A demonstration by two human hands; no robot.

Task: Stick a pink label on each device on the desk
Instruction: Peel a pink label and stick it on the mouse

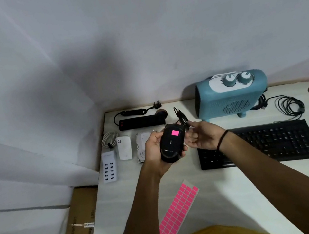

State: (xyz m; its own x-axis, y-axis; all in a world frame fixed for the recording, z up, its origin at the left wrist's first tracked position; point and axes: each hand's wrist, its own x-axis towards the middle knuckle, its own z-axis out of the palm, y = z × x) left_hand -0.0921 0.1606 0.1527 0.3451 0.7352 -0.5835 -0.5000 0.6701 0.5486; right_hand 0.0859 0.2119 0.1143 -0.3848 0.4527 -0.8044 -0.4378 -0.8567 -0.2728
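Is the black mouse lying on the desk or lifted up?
Lifted: the left hand holds the mouse above the desk.

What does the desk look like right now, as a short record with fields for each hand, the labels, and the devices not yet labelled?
left hand: grips the black mouse, underside up
right hand: holds the mouse's bundled cable
label on mouse: one pink label stuck on it
label sheet: lies on the desk near the person
no label visible: keyboard, heater, power strip, USB hub, white adapter, hard drive
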